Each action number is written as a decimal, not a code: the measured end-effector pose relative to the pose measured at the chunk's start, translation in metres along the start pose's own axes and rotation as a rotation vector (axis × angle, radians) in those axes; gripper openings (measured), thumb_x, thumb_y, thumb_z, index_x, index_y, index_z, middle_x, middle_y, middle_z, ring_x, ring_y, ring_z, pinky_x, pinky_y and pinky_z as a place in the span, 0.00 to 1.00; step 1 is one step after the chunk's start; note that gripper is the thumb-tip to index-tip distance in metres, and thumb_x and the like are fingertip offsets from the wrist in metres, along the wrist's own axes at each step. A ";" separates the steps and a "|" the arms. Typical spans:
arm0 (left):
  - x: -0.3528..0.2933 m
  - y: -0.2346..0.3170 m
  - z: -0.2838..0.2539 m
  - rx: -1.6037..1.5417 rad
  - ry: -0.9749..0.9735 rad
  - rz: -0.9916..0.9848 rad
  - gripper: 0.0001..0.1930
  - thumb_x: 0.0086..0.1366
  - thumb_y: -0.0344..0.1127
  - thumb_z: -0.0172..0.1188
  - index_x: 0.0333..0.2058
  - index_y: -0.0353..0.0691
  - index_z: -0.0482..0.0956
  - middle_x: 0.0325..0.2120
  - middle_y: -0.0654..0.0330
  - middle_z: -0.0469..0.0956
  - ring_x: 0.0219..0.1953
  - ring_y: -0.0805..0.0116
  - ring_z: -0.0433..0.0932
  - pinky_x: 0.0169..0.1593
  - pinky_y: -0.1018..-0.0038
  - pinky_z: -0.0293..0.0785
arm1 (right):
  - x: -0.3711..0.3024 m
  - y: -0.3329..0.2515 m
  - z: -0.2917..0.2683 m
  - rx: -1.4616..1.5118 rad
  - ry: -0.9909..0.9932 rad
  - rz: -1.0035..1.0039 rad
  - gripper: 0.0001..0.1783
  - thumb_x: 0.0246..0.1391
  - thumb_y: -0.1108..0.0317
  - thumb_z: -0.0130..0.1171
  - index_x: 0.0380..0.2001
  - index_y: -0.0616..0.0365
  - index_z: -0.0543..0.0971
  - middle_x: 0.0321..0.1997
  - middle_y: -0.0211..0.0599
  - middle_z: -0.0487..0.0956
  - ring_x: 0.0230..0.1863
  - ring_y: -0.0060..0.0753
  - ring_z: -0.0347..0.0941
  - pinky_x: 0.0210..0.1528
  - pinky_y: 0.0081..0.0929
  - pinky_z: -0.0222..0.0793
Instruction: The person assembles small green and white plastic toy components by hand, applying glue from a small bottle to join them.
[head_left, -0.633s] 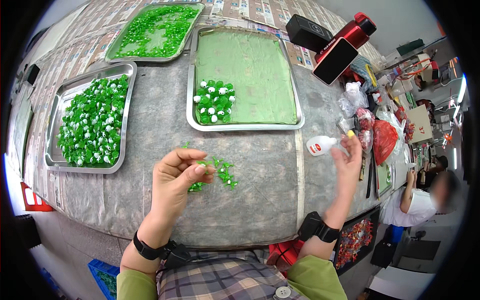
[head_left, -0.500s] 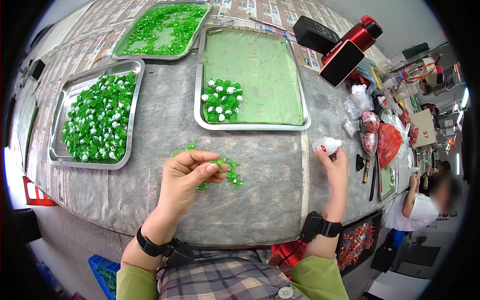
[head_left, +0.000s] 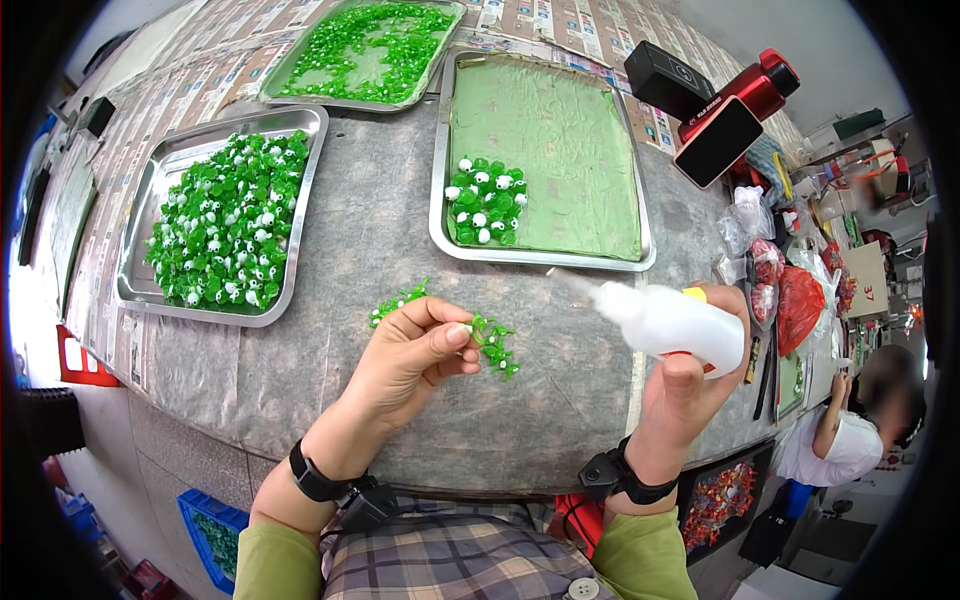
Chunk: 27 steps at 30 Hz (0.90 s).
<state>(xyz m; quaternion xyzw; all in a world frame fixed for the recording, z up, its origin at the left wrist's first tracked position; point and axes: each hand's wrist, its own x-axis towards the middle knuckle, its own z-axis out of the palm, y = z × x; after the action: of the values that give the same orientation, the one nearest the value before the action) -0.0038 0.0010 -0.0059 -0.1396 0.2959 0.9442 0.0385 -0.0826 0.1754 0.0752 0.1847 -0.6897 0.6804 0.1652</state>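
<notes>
Between the thumb and forefinger of my left hand (head_left: 408, 350) a small green plastic piece (head_left: 478, 326) is pinched. More small green pieces (head_left: 499, 352) lie on the table just beyond and beside these fingers. My right hand (head_left: 690, 400) is wrapped round a white squeeze bottle (head_left: 675, 322). The bottle is raised above the table and tilted, its thin nozzle pointing left, over the space in front of the green-lined tray (head_left: 570, 150). A cluster of green pieces with white eyeball beads (head_left: 485, 200) sits in that tray's near left corner.
On the left, a metal tray (head_left: 138, 275) holds a heap of green and white pieces. Another tray (head_left: 425, 85) of green pieces stands behind. A phone (head_left: 718, 142), a red bottle (head_left: 755, 95) and a black box (head_left: 668, 80) stand at the back right. Bags (head_left: 800, 310) crowd the right side.
My right hand has lifted the white bottle up and turned it so its nozzle points left. My left hand keeps its pinch on the green piece. The whole view has shifted slightly.
</notes>
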 end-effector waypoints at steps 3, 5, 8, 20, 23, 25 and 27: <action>-0.001 0.000 0.000 -0.019 -0.016 0.008 0.04 0.53 0.29 0.54 0.29 0.38 0.70 0.22 0.62 0.72 0.24 0.74 0.73 0.30 0.81 0.72 | -0.004 0.001 0.010 0.058 -0.024 -0.031 0.32 0.21 0.47 0.68 0.25 0.60 0.69 0.22 0.26 0.66 0.25 0.18 0.61 0.25 0.14 0.55; 0.000 0.000 0.000 -0.019 -0.020 0.012 0.04 0.53 0.30 0.53 0.28 0.38 0.70 0.21 0.62 0.72 0.23 0.75 0.72 0.30 0.81 0.72 | -0.006 0.006 0.006 0.051 -0.079 -0.083 0.31 0.22 0.48 0.68 0.25 0.59 0.68 0.20 0.26 0.66 0.22 0.18 0.61 0.23 0.15 0.54; -0.001 0.001 0.000 -0.024 -0.021 -0.004 0.04 0.53 0.30 0.53 0.28 0.38 0.70 0.21 0.62 0.72 0.23 0.75 0.72 0.30 0.81 0.72 | -0.009 0.009 0.005 -0.084 -0.254 -0.204 0.29 0.25 0.52 0.68 0.26 0.59 0.66 0.17 0.28 0.66 0.17 0.20 0.60 0.19 0.16 0.54; -0.001 0.001 0.003 -0.025 0.016 0.000 0.04 0.53 0.30 0.54 0.28 0.38 0.70 0.20 0.62 0.72 0.23 0.75 0.72 0.29 0.81 0.71 | -0.008 0.012 0.005 -0.173 -0.344 -0.303 0.26 0.26 0.57 0.68 0.26 0.60 0.68 0.18 0.33 0.70 0.15 0.26 0.63 0.17 0.19 0.56; -0.001 0.001 0.002 -0.019 0.010 -0.005 0.04 0.53 0.31 0.54 0.28 0.38 0.70 0.20 0.62 0.72 0.23 0.75 0.72 0.29 0.81 0.71 | -0.011 0.011 0.007 -0.186 -0.364 -0.237 0.26 0.27 0.57 0.68 0.26 0.60 0.67 0.18 0.32 0.69 0.16 0.25 0.63 0.17 0.19 0.56; 0.000 0.000 0.000 -0.014 -0.020 -0.005 0.05 0.53 0.31 0.54 0.27 0.38 0.70 0.20 0.61 0.72 0.23 0.75 0.72 0.29 0.81 0.71 | -0.010 0.012 0.007 -0.162 -0.335 -0.249 0.26 0.27 0.57 0.68 0.26 0.60 0.67 0.19 0.32 0.68 0.17 0.24 0.62 0.18 0.18 0.56; 0.000 0.000 0.002 0.007 0.003 -0.004 0.06 0.53 0.33 0.54 0.27 0.38 0.69 0.20 0.62 0.71 0.22 0.75 0.70 0.27 0.81 0.71 | -0.010 0.012 0.007 -0.139 -0.306 -0.262 0.26 0.27 0.56 0.68 0.26 0.60 0.67 0.19 0.32 0.68 0.18 0.23 0.62 0.19 0.18 0.56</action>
<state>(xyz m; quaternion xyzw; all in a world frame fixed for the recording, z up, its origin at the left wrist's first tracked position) -0.0040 0.0018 -0.0038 -0.1416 0.2992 0.9428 0.0406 -0.0791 0.1688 0.0601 0.3622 -0.7222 0.5677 0.1580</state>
